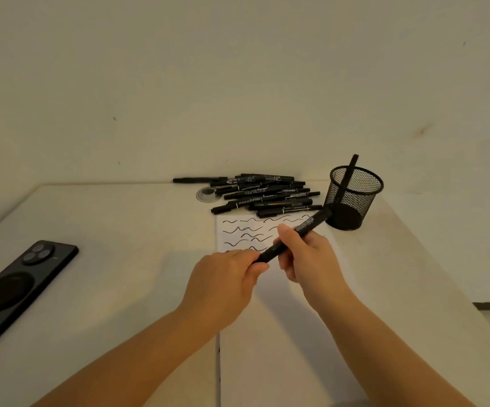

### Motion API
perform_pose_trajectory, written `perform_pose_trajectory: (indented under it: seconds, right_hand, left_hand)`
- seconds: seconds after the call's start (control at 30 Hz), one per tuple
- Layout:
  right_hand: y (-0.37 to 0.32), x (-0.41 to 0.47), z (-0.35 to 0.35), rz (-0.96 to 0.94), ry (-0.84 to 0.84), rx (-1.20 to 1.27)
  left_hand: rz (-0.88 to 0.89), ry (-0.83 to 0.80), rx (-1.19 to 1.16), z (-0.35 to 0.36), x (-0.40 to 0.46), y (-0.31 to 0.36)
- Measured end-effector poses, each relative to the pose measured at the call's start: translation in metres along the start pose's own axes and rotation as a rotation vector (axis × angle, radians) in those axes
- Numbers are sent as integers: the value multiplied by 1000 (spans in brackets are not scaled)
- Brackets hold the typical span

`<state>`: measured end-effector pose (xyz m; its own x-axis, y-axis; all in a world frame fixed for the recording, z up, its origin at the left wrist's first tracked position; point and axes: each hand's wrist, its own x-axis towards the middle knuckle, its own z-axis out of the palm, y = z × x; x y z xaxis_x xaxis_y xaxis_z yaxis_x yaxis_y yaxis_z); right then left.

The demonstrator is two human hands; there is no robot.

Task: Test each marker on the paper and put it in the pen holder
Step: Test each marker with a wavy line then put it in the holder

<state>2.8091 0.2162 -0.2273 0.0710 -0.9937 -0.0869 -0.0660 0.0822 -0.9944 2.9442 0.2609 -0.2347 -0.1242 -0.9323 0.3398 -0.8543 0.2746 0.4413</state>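
I hold one black marker (304, 230) slanted over the white paper (279, 333). My right hand (305, 257) grips its barrel in the middle. My left hand (229, 277) pinches its lower left end, where the cap is. Whether the cap is on or off is hidden by my fingers. The paper's top part carries several wavy black test strokes (246, 233). A pile of several black markers (264, 195) lies at the back of the table. The black mesh pen holder (352, 198) stands right of the pile with one marker (349, 171) upright in it.
A black phone (17, 292) lies face down at the table's left. A small round clear disc (207, 194) sits left of the marker pile. The wall runs close behind the table (114, 230). The table's right edge falls off just past the pen holder.
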Motion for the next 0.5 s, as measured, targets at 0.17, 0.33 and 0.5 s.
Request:
perform_pose_trajectory:
  seconds: [0.17,0.33,0.5]
  right_hand:
    - [-12,22,-40,-95,286,-45]
    - [-4,24,-38,-201,219,-177]
    - [23,24,-8,-119,21,-130]
  left_hand:
    - [-331,-205,-479,-5,-12,-24]
    - [-371,56,-501,-12,6,-61]
    - [-232,-7,-213,4,10,-63]
